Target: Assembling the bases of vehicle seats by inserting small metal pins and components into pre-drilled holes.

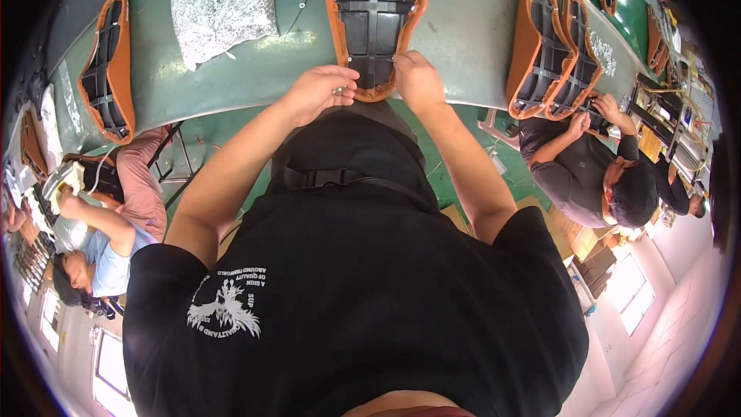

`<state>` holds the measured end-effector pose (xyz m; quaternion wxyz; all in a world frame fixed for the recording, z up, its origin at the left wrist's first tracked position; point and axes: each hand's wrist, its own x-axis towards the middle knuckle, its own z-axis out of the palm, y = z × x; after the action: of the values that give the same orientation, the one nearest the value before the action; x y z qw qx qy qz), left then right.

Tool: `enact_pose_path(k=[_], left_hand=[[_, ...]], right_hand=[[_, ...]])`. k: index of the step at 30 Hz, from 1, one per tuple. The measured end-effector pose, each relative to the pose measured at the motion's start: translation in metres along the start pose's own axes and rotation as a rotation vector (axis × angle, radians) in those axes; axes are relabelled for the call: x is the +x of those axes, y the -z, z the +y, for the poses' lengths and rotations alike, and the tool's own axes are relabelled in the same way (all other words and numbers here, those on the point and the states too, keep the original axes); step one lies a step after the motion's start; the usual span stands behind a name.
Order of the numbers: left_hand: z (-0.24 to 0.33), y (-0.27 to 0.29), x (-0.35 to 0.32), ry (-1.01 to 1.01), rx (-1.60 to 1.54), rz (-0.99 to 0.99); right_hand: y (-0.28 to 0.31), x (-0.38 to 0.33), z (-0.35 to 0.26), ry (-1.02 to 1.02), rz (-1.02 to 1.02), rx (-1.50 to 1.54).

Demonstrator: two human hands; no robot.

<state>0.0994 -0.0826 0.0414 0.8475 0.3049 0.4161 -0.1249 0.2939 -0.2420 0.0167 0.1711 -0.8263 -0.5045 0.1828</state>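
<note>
In front of me, underside up, lies an upholstered cushion [373, 11], a black ribbed plastic base edged with a folded orange cover. Its rounded near end hangs at the table's front edge. Beside that end, on the left, is my left hand [323, 93], its fingers curled around small shiny pieces [338, 91] that are too small to name. The fingertips come close to the black base. At the right rim, my right hand [420, 83] is closed with thumb and fingers pinching the edge of the orange cover. What lies under those fingers is hidden.
The green table [301, 54] carries a bubble-wrap sheet [222, 11], an orange cushion [108, 69] at the left and two cushions [532, 46] at the right. One person [594, 174] works at right, another [116, 251] at left. A stool [498, 128] stands below the table.
</note>
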Motion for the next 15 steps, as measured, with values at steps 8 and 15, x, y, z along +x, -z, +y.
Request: enact_pose_path(k=[8, 15], left_hand=[[-0.006, 0.010, 0.000, -0.102, -0.088, -0.073], [-0.011, 0.012, 0.005, -0.079, -0.044, -0.030]], right_hand=[[0.008, 0.013, 0.005, 0.222, -0.252, -0.333], [0.011, 0.020, 0.003, 0.322, -0.315, -0.407]])
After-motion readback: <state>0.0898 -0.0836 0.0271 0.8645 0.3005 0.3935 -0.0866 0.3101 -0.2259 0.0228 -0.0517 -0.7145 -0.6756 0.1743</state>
